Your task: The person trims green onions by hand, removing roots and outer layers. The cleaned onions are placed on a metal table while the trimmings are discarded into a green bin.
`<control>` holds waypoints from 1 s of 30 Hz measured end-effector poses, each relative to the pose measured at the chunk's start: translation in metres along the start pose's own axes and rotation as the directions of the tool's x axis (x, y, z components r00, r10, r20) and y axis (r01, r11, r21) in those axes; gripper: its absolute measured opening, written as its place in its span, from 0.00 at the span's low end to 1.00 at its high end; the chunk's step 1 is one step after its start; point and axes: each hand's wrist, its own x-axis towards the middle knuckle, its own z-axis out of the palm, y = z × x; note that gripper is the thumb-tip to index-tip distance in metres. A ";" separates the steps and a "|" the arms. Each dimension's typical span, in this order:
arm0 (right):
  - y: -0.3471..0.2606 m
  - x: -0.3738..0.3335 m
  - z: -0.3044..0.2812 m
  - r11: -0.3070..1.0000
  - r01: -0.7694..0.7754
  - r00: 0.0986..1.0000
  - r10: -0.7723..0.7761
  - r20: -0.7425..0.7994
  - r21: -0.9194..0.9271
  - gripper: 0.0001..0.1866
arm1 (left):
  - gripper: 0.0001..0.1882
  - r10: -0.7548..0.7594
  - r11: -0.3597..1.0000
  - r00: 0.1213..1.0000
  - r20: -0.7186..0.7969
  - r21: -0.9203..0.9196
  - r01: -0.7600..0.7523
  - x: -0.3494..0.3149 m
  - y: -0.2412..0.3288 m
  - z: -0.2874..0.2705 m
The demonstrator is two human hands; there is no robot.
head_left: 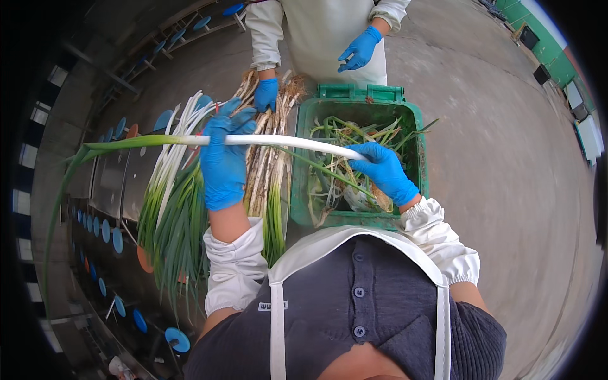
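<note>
Gripping leek (285,142): left hand (223,161), right hand (384,170) | steel table (126,180) | concrete floor (506,158)

Left hand (223,161) raised, fingers curled shut, right hand (384,170) forward, fingers closed, both blue-gloved

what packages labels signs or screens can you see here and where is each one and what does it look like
Small label: on the apron's chest by the left strap, a pale rectangle with dark marks.
Boards: at the far right edge by the green wall, pale upright rectangles; too small to tell if they are signs.
No packages or screens show. The green bin in front is plain, with no label in view.
</note>
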 end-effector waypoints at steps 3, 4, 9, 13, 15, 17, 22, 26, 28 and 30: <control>-0.027 0.000 0.008 0.985 0.121 0.992 -0.125 0.022 0.124 0.16 | 0.18 -0.453 0.872 0.864 0.220 0.311 0.378 -0.031 -0.041 0.025; -0.027 0.001 0.008 0.987 0.129 0.991 -0.130 0.010 0.095 0.16 | 0.18 -0.450 0.877 0.864 0.225 0.294 0.380 -0.030 -0.039 0.027; 0.000 -0.002 -0.005 0.990 -0.077 0.995 0.084 -0.051 0.117 0.16 | 0.18 -0.383 0.922 0.886 0.263 0.167 0.349 -0.021 -0.033 0.010; 0.019 -0.004 -0.004 0.968 -0.118 0.992 0.122 -0.005 0.220 0.17 | 0.16 -0.321 0.936 0.924 0.207 0.219 0.276 -0.023 -0.024 -0.007; 0.018 -0.003 -0.005 0.962 -0.122 0.992 0.127 -0.005 0.245 0.17 | 0.15 -0.271 0.933 0.950 0.154 0.283 0.221 -0.024 -0.018 -0.011; 0.012 -0.004 -0.006 0.966 -0.119 0.992 0.126 -0.016 0.231 0.18 | 0.15 -0.221 0.940 0.967 0.124 0.290 0.177 -0.025 -0.009 -0.013; 0.016 -0.006 -0.013 0.982 -0.182 0.983 0.182 0.013 0.057 0.24 | 0.13 -0.137 0.937 0.990 0.040 0.329 0.117 -0.028 0.011 -0.021; 0.015 -0.006 -0.012 0.996 -0.083 0.996 0.083 -0.011 -0.036 0.24 | 0.14 -0.026 0.952 0.999 0.035 0.307 0.014 -0.025 0.018 -0.033; 0.026 -0.009 -0.021 0.988 -0.146 0.989 0.145 -0.030 -0.044 0.26 | 0.14 0.043 0.982 0.999 0.034 0.180 -0.048 -0.018 0.031 -0.048; 0.039 -0.010 -0.029 0.978 -0.208 0.973 0.207 -0.098 0.005 0.18 | 0.15 0.101 0.990 0.994 0.029 0.095 -0.104 -0.018 0.050 -0.065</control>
